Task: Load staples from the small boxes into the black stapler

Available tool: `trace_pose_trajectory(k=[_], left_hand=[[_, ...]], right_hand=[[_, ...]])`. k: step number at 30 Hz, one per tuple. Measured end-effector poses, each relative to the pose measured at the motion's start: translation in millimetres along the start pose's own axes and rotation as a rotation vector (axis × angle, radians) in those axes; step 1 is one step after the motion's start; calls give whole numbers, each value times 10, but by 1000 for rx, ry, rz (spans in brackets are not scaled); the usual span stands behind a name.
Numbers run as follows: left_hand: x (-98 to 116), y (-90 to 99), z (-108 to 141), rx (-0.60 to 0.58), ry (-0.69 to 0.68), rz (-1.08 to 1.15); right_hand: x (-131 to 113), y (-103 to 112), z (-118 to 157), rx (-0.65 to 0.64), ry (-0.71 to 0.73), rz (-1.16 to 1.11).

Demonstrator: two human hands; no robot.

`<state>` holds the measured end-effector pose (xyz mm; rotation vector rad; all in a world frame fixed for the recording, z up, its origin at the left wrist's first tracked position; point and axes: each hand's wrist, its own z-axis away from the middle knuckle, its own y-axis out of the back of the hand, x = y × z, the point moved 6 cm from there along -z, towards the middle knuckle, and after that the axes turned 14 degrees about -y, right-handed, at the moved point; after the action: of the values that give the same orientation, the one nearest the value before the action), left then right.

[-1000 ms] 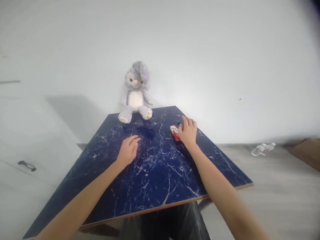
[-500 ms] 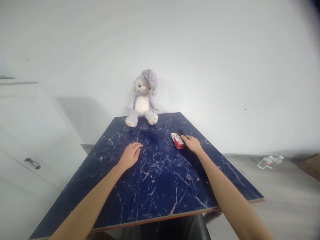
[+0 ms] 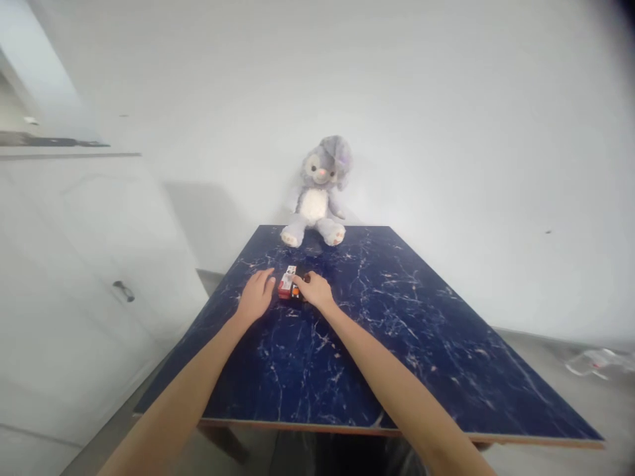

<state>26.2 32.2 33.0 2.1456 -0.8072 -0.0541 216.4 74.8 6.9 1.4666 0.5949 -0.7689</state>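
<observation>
On the blue marble-patterned table (image 3: pixel 357 370), a small red-and-white box (image 3: pixel 286 283) lies beside a small black box with an orange spot (image 3: pixel 296 291). My right hand (image 3: pixel 315 289) is closed around the black box from its right side, thumb on top near the red-and-white box; part of the black box is hidden under the fingers. Just left of the red-and-white box, my left hand (image 3: pixel 256 294) rests on the table with its fingers apart, holding nothing. A gap shows between its fingertips and that box.
A grey plush toy (image 3: pixel 317 192) with a white belly sits at the table's far edge against the wall. To the left stands a white cabinet (image 3: pixel 89 264) with a dark handle. A clear plastic item (image 3: pixel 600 362) lies on the floor at right.
My right hand has moved left across the table, and the red-and-white box and black box have come with it, close to my left hand. The view has turned somewhat left.
</observation>
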Motion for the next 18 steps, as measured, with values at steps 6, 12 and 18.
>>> trace_pose_trajectory(k=[6,12,18], left_hand=[[-284,149,70,40,94,-101],[-76,-31,36,-32,-14,-222],[35,-87,33,-150,-134,-267]], right_hand=[[-100,-326,-77,-43,17,-141],[-130,-195,-328,-23,298,-1],[-191,-287,-304,-121,448,46]])
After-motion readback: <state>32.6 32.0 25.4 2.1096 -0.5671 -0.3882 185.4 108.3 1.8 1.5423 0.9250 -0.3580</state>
